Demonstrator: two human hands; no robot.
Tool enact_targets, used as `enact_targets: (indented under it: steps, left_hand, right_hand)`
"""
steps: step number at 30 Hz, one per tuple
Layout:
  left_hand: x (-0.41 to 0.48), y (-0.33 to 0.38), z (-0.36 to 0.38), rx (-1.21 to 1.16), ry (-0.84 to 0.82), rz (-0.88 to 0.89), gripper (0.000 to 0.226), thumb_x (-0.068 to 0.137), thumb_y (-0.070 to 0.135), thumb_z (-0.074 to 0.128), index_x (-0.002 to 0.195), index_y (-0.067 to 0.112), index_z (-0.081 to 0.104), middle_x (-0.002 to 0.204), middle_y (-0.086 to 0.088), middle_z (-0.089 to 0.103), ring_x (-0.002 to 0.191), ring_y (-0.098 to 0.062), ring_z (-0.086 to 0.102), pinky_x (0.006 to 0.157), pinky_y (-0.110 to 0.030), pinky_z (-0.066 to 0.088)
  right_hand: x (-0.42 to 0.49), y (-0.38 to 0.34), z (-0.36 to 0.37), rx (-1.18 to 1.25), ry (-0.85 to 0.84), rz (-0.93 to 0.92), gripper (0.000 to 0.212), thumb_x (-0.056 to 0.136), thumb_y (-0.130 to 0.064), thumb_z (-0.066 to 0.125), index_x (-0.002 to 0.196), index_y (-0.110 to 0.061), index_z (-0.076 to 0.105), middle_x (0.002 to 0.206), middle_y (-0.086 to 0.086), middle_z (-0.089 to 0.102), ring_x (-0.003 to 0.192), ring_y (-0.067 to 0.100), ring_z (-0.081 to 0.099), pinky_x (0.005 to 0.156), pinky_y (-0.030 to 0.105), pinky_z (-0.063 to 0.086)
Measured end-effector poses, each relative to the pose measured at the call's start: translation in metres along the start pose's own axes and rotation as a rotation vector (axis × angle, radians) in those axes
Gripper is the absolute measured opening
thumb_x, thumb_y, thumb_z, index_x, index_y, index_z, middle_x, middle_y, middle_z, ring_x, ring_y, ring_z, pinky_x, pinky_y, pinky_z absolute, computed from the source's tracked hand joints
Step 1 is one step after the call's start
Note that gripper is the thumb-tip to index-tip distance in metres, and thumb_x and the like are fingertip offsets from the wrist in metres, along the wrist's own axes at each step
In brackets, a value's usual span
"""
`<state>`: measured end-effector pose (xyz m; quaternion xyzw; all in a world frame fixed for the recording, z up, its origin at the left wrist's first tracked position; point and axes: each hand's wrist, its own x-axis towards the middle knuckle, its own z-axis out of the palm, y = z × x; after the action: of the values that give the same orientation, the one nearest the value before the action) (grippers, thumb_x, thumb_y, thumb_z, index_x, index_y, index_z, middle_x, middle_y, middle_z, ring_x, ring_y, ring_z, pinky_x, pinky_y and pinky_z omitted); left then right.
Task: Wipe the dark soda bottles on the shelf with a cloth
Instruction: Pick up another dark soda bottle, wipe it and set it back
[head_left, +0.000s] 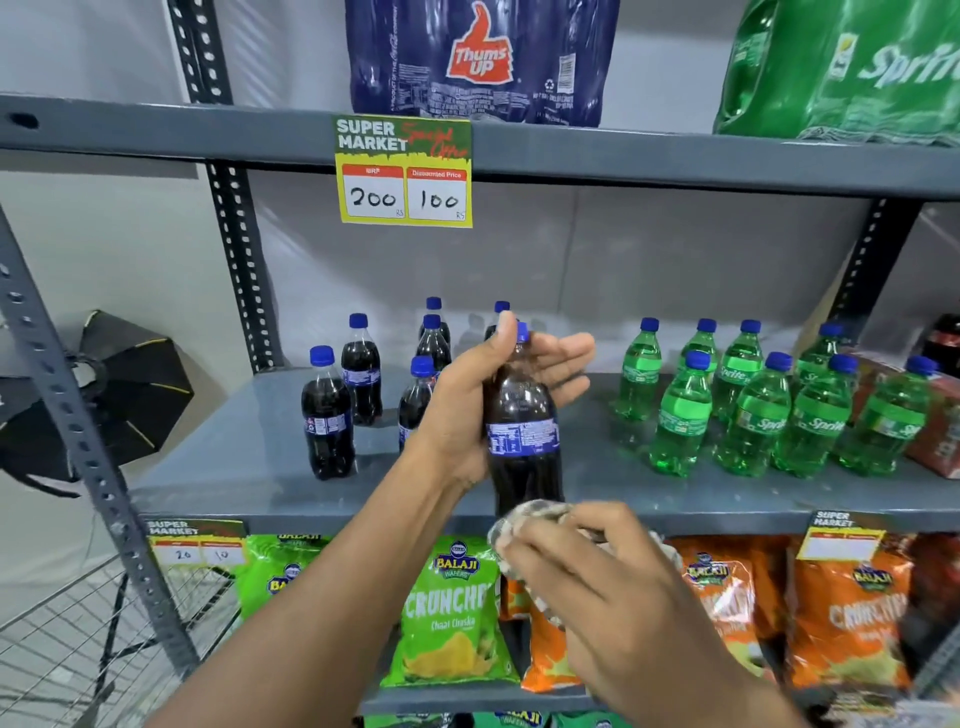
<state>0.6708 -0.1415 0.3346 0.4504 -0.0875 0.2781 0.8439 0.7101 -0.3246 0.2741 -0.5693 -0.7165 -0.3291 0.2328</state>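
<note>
My left hand (467, 410) grips a dark soda bottle (524, 441) with a blue cap and blue label, held upright in front of the grey middle shelf (249, 467). The fingers wrap its neck and shoulder. My right hand (597, 587) holds a crumpled light patterned cloth (524, 519) against the bottle's base. Several other dark soda bottles stand on the shelf behind and to the left, the nearest of them (327, 415) at the left front. Some are partly hidden by my left hand.
Green Sprite bottles (753, 410) crowd the right of the same shelf, beside a red pack (935, 426). Wrapped multipacks sit on the top shelf (156, 135), which carries a yellow price tag (404, 171). Snack bags (447, 618) fill the lower shelf. A slotted upright (83, 441) stands at left.
</note>
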Motion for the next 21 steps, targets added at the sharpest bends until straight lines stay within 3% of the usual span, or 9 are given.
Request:
enact_targets:
  steps: [2,4,7,12,15,17,21]
  left_hand:
    - [-0.003,-0.001,0.004,0.017,-0.021,-0.034,0.043,0.092,0.044,0.059,0.086,0.006,0.076,0.120,-0.023,0.071,0.120,-0.033,0.064,0.101,-0.045,0.052]
    - [-0.006,-0.004,0.010,0.040,-0.045,-0.076,0.044,0.095,0.046,0.056,0.087,0.008,0.077,0.119,-0.020,0.072,0.119,-0.030,0.065,0.100,-0.042,0.052]
    - [-0.011,-0.005,0.018,0.076,-0.111,-0.111,0.044,0.096,0.050,0.054,0.093,0.014,0.079,0.113,-0.011,0.076,0.107,-0.022,0.070,0.093,-0.034,0.055]
    - [-0.010,-0.001,0.011,0.073,0.043,-0.037,0.045,0.098,0.043,0.051,0.078,0.012,0.078,0.113,-0.017,0.075,0.120,-0.029,0.065,0.101,-0.042,0.053]
    - [-0.010,0.003,0.009,0.147,0.082,0.015,0.037,0.095,0.037,0.056,0.082,0.009,0.076,0.116,-0.019,0.074,0.117,-0.031,0.067,0.100,-0.042,0.053]
    - [-0.011,0.004,0.010,0.181,0.085,0.022,0.033,0.095,0.035,0.058,0.085,0.009,0.076,0.116,-0.018,0.074,0.115,-0.029,0.068,0.100,-0.041,0.053]
    - [-0.014,0.001,0.013,0.196,0.032,-0.005,0.033,0.092,0.037,0.066,0.098,0.005,0.075,0.120,-0.017,0.073,0.122,-0.027,0.064,0.102,-0.040,0.051]
  right_hand:
    - [0.006,0.004,-0.003,0.049,0.038,0.052,0.045,0.084,0.003,0.045,0.124,-0.012,0.057,0.126,0.000,0.057,0.096,0.027,0.052,0.089,0.032,0.044]
    - [0.027,0.013,-0.010,0.064,0.142,0.157,0.044,0.084,0.003,0.045,0.122,-0.009,0.064,0.124,0.003,0.061,0.097,0.026,0.048,0.088,0.034,0.047]
    - [0.057,0.023,-0.017,0.036,0.258,0.278,0.044,0.081,0.010,0.046,0.115,-0.003,0.072,0.117,0.009,0.068,0.099,0.031,0.053,0.094,0.033,0.048]
    - [0.025,-0.007,0.001,-0.076,0.120,0.163,0.038,0.096,0.001,0.038,0.113,-0.005,0.071,0.116,0.007,0.068,0.098,0.028,0.049,0.082,0.041,0.052]
    - [0.008,-0.017,0.006,-0.099,0.024,0.102,0.047,0.099,-0.002,0.028,0.113,-0.006,0.073,0.114,0.006,0.071,0.098,0.027,0.049,0.076,0.045,0.055]
    - [0.017,-0.014,0.001,-0.101,0.052,0.149,0.043,0.087,0.002,0.040,0.115,-0.004,0.072,0.115,0.007,0.070,0.098,0.027,0.048,0.076,0.045,0.055]
    - [0.050,-0.006,-0.012,-0.134,0.176,0.251,0.043,0.084,0.006,0.046,0.118,-0.003,0.071,0.119,0.010,0.069,0.097,0.032,0.052,0.076,0.049,0.050]
